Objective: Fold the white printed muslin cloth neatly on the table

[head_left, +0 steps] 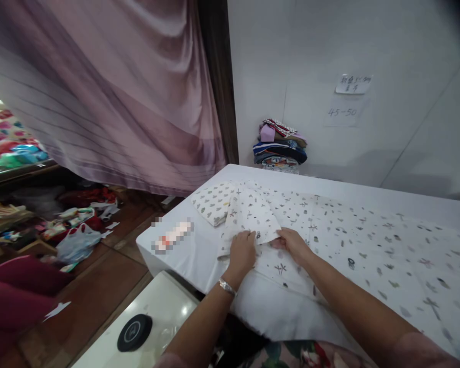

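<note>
Head view: left hand [244, 251] and right hand [292, 244] pinch the printed cloth [310, 220], apparently mid-fold; the next move likely calls for aligning edges.

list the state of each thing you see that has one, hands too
long printed cloth, spread to the right, folded over near the hands
left hand, fingers on the cloth, grip unclear
right hand, pinching the folded layer's edge
small printed cloth, folded, lying flat
cloth stack, piled by the wall
curtain, hanging
plastic bag, crumpled
upper wall note, stuck up
</note>
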`<state>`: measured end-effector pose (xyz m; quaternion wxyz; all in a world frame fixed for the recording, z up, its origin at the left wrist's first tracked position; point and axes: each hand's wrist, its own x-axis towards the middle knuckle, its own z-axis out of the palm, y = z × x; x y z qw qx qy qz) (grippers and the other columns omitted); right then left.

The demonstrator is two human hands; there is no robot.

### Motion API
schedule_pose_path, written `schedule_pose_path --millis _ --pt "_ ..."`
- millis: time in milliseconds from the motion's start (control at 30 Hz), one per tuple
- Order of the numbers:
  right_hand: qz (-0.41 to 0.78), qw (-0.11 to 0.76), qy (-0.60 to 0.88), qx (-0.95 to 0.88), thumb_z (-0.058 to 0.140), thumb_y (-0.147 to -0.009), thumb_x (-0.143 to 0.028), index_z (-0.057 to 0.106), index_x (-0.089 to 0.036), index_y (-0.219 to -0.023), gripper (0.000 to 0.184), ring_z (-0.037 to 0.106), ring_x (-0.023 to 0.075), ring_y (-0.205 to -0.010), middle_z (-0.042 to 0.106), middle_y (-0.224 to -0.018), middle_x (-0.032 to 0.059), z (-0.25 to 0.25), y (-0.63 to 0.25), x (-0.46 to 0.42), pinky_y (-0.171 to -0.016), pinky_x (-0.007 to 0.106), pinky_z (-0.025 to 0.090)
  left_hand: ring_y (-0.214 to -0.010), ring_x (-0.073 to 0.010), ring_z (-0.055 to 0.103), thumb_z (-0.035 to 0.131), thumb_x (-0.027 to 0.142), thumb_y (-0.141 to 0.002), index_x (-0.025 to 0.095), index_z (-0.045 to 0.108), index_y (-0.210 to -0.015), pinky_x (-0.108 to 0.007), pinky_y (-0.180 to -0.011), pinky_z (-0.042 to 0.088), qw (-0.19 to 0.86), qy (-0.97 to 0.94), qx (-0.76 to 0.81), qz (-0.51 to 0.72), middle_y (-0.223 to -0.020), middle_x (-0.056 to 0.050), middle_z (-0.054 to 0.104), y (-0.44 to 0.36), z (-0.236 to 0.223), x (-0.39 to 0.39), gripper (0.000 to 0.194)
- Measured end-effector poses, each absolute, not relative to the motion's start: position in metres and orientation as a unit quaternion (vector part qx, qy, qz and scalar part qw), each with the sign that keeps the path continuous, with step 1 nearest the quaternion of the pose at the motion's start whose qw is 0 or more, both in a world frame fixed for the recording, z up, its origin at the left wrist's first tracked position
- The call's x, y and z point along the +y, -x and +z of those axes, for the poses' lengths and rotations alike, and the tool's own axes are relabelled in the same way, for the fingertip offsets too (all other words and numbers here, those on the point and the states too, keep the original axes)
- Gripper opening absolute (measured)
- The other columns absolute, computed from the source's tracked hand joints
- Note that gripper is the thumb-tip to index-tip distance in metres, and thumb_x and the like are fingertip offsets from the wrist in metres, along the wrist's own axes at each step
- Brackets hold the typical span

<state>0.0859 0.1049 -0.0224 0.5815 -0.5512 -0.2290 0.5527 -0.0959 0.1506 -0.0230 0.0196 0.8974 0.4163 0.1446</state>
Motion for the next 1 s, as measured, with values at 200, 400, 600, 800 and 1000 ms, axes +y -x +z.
schedule_pose_path --millis 200,400,600,800,1000 --pt "0.610 0.566 0.514 -0.206 0.055 -0.082 -0.013 0.059 -0.013 -0.085 0.004 0.067 0.0173 -0.070 0.069 -0.080 0.0087 0.006 -0.079 0.124 -0.064 0.028 0.058 -0.109 -0.0235 0.048 0.050 0.009 -0.077 0.017 0.052 -0.122 -0.035 -0.088 0.038 -0.011 -0.860 0.488 0.148 -0.118 -0.010 0.055 0.129 -0.032 0.146 0.046" --pt "0.587 0.596 0.516 -0.184 0.051 -0.084 -0.007 0.056 -0.011 -0.083 0.007 0.065 0.0153 -0.058 0.066 -0.065 0.0088 0.045 -0.099 0.154 -0.056 0.024 0.056 -0.103 -0.0238 0.051 0.048 0.007 -0.078 0.017 0.058 -0.112 -0.036 -0.085 0.039 -0.049 -0.807 0.567 0.160 -0.110 -0.010 0.058 0.138 -0.023 0.161 0.037" --pt "0.493 0.690 0.501 -0.176 0.049 -0.083 -0.007 0.056 -0.014 -0.079 0.012 0.059 0.0095 -0.050 0.065 -0.058 0.0034 0.106 -0.203 0.127 -0.052 0.017 0.052 -0.100 -0.0222 0.052 0.050 0.009 -0.078 0.019 0.058 -0.112 -0.034 -0.080 0.040 -0.019 -0.829 0.523 0.195 -0.108 -0.009 0.058 0.084 0.006 0.161 0.036" --pt "0.243 0.836 0.462 -0.170 0.045 -0.081 -0.007 0.056 -0.017 -0.071 0.018 0.059 0.0096 -0.053 0.061 -0.059 0.0000 0.128 -0.326 -0.071 -0.059 0.022 0.052 -0.101 -0.0209 0.050 0.047 0.002 -0.076 0.021 0.057 -0.112 -0.033 -0.080 0.040 0.035 -0.926 0.327 0.186 -0.108 -0.007 0.056 -0.010 0.012 0.097 0.041" --pt "0.143 0.740 0.654 0.073 0.037 -0.086 -0.009 0.051 -0.021 -0.067 0.026 0.060 0.0110 -0.056 0.064 -0.067 0.0098 0.038 -0.324 -0.279 -0.059 0.020 0.049 -0.099 -0.0211 0.051 0.044 0.000 -0.077 0.021 0.060 -0.106 -0.033 -0.081 0.040 0.068 -0.974 0.190 0.105 -0.104 -0.007 0.058 -0.032 -0.016 0.049 0.039"
